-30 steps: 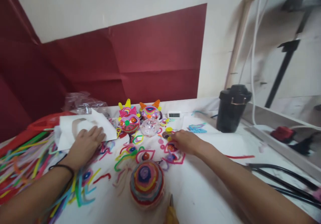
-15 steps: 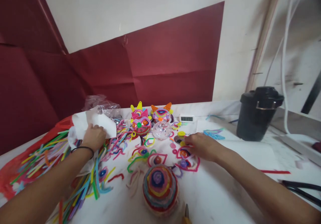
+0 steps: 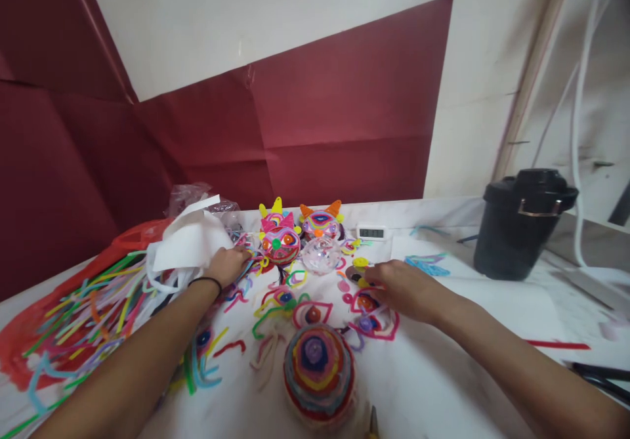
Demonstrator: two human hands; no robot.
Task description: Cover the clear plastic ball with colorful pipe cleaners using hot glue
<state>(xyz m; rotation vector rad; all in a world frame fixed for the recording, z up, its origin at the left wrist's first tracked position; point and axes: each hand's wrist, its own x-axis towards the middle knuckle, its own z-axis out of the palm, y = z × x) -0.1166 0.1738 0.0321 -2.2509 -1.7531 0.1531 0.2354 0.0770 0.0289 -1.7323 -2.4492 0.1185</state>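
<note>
My left hand (image 3: 229,265) pinches the white paper sheet (image 3: 189,243), lifting it off the pipe cleaners (image 3: 93,301); my right hand (image 3: 398,288) lies curled, seemingly empty, steadying the pink eye shapes (image 3: 369,314).

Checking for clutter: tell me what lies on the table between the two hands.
Head view: between left hand and right hand lie a clear dome and bent pipe-cleaner shapes.

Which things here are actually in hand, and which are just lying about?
In hand:
left hand lifting the white paper sheet
right hand on the small pipe-cleaner pieces

Lying about:
black lidded bucket
digital timer
striped wrapped ball
two horned decorated balls
loose pipe-cleaner pile
</note>
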